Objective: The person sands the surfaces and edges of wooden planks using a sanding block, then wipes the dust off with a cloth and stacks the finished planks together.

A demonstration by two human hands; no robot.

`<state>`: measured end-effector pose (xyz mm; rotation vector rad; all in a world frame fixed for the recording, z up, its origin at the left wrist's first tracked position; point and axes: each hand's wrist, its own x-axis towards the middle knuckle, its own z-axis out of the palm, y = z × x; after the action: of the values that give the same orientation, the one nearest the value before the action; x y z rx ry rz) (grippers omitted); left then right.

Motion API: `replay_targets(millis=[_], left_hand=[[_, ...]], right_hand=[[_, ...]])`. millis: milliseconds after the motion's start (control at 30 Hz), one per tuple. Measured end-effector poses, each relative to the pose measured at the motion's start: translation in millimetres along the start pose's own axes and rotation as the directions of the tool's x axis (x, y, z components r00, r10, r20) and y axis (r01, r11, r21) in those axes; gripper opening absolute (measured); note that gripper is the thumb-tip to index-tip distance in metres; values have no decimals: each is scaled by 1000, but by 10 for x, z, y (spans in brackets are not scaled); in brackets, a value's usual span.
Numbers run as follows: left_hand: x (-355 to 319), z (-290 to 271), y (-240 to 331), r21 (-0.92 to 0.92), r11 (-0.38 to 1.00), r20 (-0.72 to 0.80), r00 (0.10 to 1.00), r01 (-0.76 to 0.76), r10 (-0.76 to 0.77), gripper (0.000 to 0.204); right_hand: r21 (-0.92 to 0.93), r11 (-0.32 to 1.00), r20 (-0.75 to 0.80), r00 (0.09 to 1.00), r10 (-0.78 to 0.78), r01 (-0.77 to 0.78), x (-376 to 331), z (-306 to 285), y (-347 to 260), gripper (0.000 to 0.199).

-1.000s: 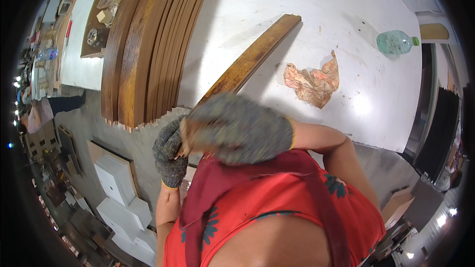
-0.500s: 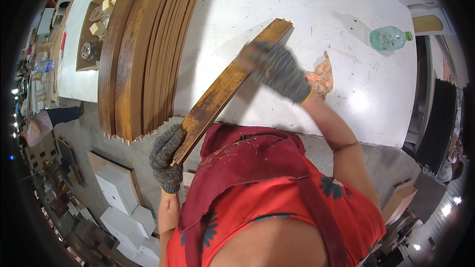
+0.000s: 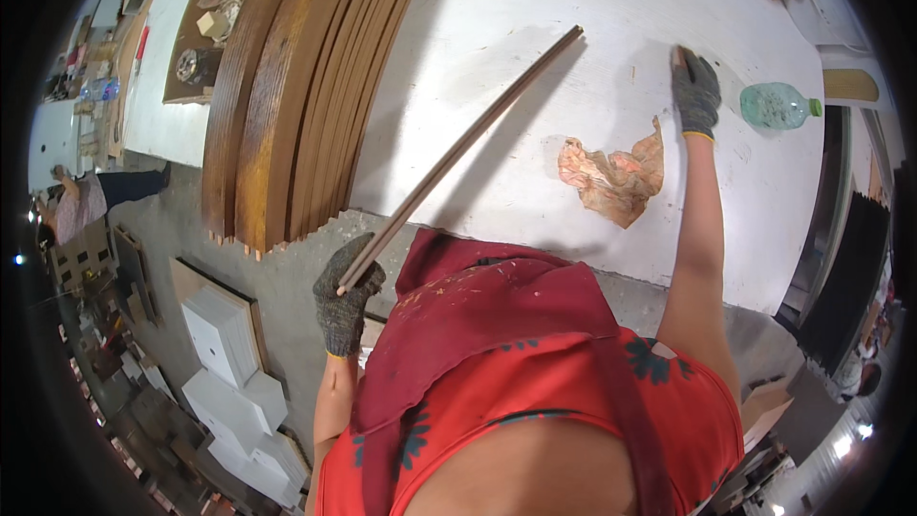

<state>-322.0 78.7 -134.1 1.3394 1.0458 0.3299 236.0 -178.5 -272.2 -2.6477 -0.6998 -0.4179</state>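
My left hand (image 3: pixel 345 294), in a dark knitted glove with a yellow cuff, is closed around the near end of a long wooden slat (image 3: pixel 458 148). The slat is turned so that its narrow edge faces up, and it slants out over the white table to the far right. My right hand (image 3: pixel 696 94), gloved alike, is on the far right of the table, left of a green clear plastic bottle (image 3: pixel 778 106) lying on its side. Its fingers are curled; a small brownish bit shows at their tips, too small to name. A crumpled, stained cloth or paper (image 3: pixel 621 177) lies between the slat and my right forearm.
A stack of curved brown wooden slats (image 3: pixel 287 96) stands on the left of the white table (image 3: pixel 535 0), overhanging its near edge. Behind it is an open cardboard box (image 3: pixel 186 86) with pale blocks. White panels (image 3: pixel 224 334) are piled on the floor at left. Another person (image 3: pixel 81 201) is far left.
My right hand has left the slat and moved right, near the bottle. The slat has been turned from its broad face onto its narrow edge, still in my left hand. The crumpled piece is now fully visible.
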Motion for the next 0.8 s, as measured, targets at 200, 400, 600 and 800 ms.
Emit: replay_targets(millis=[200, 400, 600, 800], left_hand=[[-20, 26, -2, -19, 992, -101, 987, 122, -123, 29], [-27, 91, 169, -111, 977, -41, 981, 182, -187, 19], [-145, 176, 264, 52, 995, -31, 996, 89, -87, 20], [-192, -159, -199, 674, 613, 199, 900, -413, 388, 22]], right_hand=[[830, 516, 324, 936, -136, -212, -773, -702, -646, 67], [303, 840, 389, 746, -541, 451, -1693, -692, -1082, 44], [840, 279, 492, 870, -29, -466, -1441, -902, -2265, 38], [-386, -25, -532, 245, -810, -922, -2027, -178, -4563, 80]])
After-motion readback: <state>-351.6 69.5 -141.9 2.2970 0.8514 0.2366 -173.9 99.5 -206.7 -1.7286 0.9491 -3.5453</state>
